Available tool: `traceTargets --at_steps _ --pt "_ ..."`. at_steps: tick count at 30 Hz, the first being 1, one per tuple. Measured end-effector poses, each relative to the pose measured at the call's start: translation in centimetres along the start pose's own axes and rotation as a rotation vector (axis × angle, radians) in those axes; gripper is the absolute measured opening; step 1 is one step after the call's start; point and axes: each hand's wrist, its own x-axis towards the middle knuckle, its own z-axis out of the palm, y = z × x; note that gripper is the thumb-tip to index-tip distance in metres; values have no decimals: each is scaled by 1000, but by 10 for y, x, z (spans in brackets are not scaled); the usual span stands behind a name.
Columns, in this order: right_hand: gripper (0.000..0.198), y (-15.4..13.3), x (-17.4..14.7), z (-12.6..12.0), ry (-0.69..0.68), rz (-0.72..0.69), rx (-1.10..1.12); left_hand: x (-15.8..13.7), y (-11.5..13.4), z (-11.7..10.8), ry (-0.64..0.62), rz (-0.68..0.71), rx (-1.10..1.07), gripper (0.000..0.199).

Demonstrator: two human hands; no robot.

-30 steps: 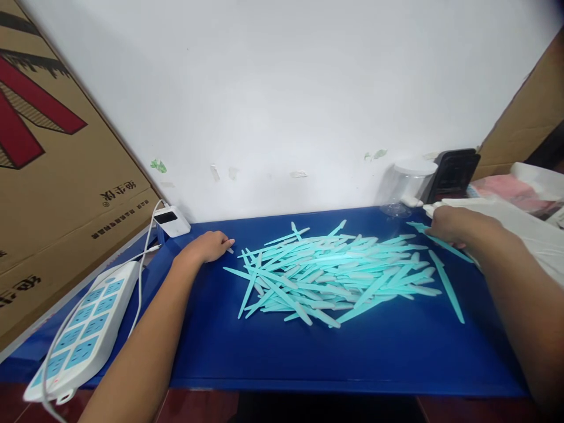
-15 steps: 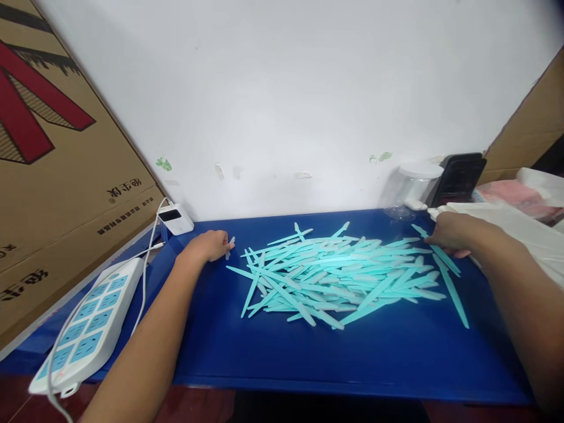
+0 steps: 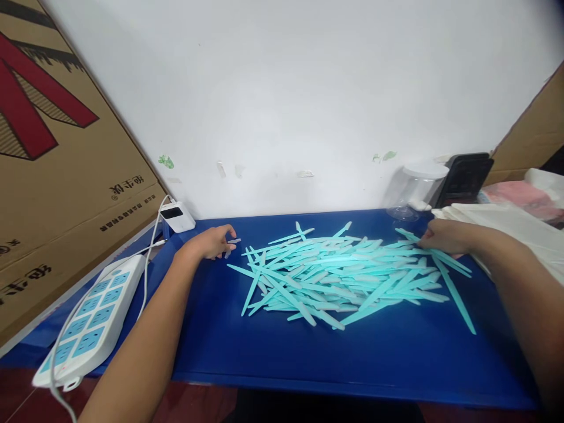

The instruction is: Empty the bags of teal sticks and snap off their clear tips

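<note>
Left hand [image 3: 214,242]: fingers curled and parted at small translucent pieces [image 3: 234,241]; whether it grips one cannot be told.
Right hand [image 3: 443,236]: pinched closed on turquoise sticks [image 3: 453,264], which protrude on both sides; exact count hidden.
Stick pile [image 3: 335,276]: turquoise, knife-shaped, pale-ended; loosely crossed on the blue tabletop [image 3: 264,355], between the hands.
Handling: pinch near mid-length; draw each stick along its own axis, since crossed neighbours would probably drag. Handle translucent pieces by fingertip only.
Right-side clearance: white plastic sheets [image 3: 511,226] lie just beside the right hand; a white-lidded clear jar [image 3: 425,182] and a black stand [image 3: 467,176] are behind. Avoid wide sweeps.
Left-side clearance: power strip [image 3: 94,320], white cable [image 3: 145,282] and white screened device [image 3: 178,217] lie beyond the left forearm; a cardboard box [image 3: 66,170] is at far left.
</note>
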Motion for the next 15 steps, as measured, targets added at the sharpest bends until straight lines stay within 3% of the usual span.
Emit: traceTargets --at_steps 4,10,15 --pt "24 3 7 1 -45 -21 -72 2 -4 0 0 22 19 51" --pt "24 8 13 1 8 -35 -121 3 -6 0 -27 45 -23 39" --pt "34 10 17 3 77 -64 -110 5 -8 -2 -22 8 -56 41"
